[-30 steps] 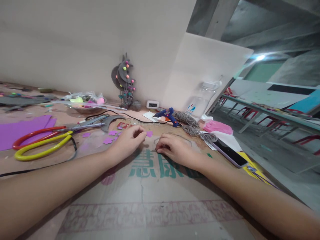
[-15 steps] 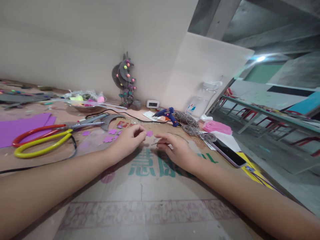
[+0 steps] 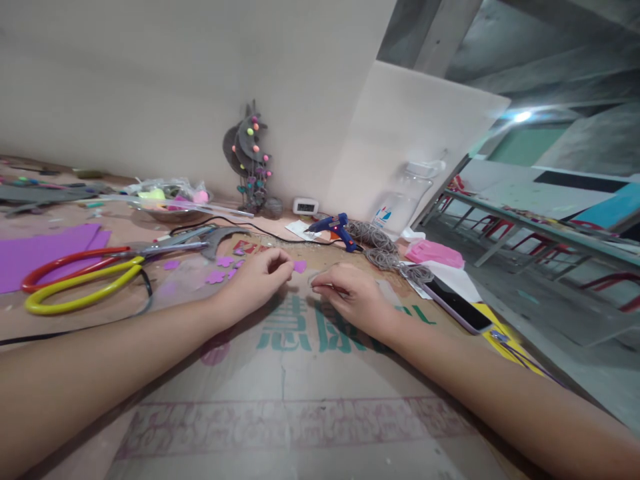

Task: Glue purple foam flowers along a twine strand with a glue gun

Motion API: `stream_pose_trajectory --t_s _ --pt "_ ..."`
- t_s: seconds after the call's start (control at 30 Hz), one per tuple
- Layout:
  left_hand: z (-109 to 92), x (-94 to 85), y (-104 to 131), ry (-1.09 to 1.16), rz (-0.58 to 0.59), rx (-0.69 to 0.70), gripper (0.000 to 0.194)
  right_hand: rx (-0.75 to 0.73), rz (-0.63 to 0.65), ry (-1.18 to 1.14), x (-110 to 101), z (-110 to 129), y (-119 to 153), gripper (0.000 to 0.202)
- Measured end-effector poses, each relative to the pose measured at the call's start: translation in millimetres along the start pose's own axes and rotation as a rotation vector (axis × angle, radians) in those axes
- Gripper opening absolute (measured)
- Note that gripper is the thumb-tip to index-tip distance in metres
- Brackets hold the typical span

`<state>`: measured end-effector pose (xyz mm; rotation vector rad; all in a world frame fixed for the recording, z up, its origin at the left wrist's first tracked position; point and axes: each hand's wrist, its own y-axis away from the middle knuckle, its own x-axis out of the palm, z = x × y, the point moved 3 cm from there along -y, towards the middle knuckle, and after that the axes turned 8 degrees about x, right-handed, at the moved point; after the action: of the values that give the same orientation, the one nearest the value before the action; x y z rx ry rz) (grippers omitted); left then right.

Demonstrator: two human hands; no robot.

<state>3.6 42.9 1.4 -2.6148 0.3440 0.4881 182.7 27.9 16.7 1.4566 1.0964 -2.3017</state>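
My left hand [image 3: 266, 275] is closed in a pinch beside a small purple piece [image 3: 299, 267]; what its fingertips grip is too small to name. Just to the right, my right hand [image 3: 350, 293] pinches the end of a thin grey cord [image 3: 313, 279] between thumb and forefinger. Both hands are low over a cardboard sheet [image 3: 300, 373] printed with green characters, with a small gap between them. Purple flower cutouts [image 3: 216, 277] lie left of my left hand.
Large scissors [image 3: 85, 280] with red and yellow handles lie at left, by purple sheets [image 3: 55, 253]. Behind the hands are a blue glue gun [image 3: 337, 230], grey cord coils [image 3: 373, 237] and a clear bottle [image 3: 403, 200]. A phone [image 3: 457, 305] lies at right.
The fingers of my right hand have drawn closer together on the cord. My left hand has barely moved.
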Motion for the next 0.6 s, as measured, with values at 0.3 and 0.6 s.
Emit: stream_pose_trajectory --t_s 0.3,0.6 --pt "-0.2 -1.5 0.7 -0.023 -0.009 0.017 0.015 0.034 0.100 -0.043 -8.2 -0.6 3.6 0.036" --pt "-0.3 0.2 0.8 0.052 -0.002 -0.028 0.015 0.173 -0.101 -0.121 -14.7 -15.3 -7.3 0.018"
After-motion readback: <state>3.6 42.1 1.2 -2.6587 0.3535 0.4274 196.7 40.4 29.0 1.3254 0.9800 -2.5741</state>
